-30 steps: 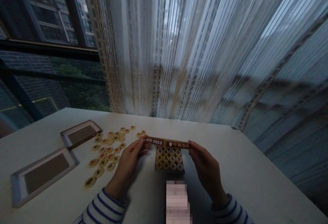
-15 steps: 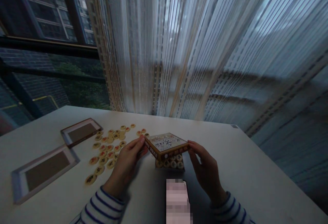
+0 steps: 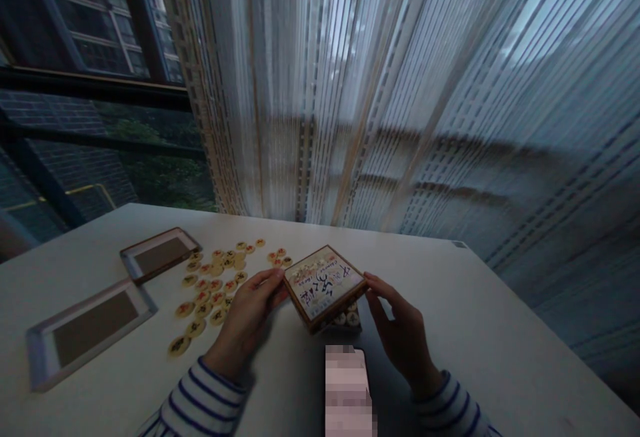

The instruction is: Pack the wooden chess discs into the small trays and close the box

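Between my two hands is a square box lid (image 3: 324, 285) printed with Chinese characters and the words "Chinese Chess". My left hand (image 3: 250, 317) pinches its left corner, and my right hand (image 3: 400, 330) pinches its right corner. The lid is tilted, its top turned toward me. Beneath it, mostly hidden, sits a box of chess pieces (image 3: 350, 318), of which only the near right part shows. Left of my left hand, many loose round chess pieces (image 3: 202, 310) with red and dark characters lie scattered on the table.
Two open trays lie at the left of the white table (image 3: 480, 330), a larger near one (image 3: 145, 300) and a smaller far one (image 3: 195, 250). A phone (image 3: 367, 377), partly pixelated, lies at the near edge. Behind the table hang string curtains (image 3: 350, 90) and a window.
The lid has tipped and turned, so its printed top now faces me more. It covers more of the boxed pieces below. Both hands keep hold of its corners.
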`<state>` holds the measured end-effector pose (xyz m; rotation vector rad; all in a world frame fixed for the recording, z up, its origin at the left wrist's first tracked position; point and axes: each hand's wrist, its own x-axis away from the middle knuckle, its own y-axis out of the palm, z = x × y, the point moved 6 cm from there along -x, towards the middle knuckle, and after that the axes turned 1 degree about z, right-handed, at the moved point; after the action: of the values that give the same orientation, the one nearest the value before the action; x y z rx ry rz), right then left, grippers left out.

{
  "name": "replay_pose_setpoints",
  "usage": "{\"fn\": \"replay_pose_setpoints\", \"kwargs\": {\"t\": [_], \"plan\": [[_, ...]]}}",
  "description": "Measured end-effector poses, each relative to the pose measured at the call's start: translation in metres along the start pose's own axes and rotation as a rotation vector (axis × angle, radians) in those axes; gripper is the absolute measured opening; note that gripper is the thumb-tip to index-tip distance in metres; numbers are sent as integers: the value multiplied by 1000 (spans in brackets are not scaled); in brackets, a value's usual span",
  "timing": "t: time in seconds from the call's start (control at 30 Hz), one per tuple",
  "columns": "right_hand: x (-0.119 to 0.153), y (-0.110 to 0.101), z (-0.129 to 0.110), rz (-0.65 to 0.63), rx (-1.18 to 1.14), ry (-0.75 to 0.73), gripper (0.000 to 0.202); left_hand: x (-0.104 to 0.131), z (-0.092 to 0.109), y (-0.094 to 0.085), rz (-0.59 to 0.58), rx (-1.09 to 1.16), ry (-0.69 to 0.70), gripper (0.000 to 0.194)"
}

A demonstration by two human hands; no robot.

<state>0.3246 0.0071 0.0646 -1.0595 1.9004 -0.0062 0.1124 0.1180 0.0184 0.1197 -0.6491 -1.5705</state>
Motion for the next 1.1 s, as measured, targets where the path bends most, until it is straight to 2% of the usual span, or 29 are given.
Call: {"fn": "replay_pose_setpoints", "kwargs": {"t": [0.27, 0.53, 0.67, 0.93, 1.1], "plan": [[2, 2, 5, 15, -106, 104, 26, 0, 0, -1, -16, 4, 4, 8], [1, 8, 23, 8, -286, 426, 25, 3, 4, 1, -9, 15, 44, 9], [1, 12, 24, 4, -410, 528, 26, 4, 5, 2, -10, 14, 54, 10], [1, 5, 27, 51, -408, 566, 21, 4, 3, 5, -60, -50, 74, 13], [-3, -3, 27, 86, -381, 558, 21, 2, 4, 4, -122, -209, 172, 31]]}}
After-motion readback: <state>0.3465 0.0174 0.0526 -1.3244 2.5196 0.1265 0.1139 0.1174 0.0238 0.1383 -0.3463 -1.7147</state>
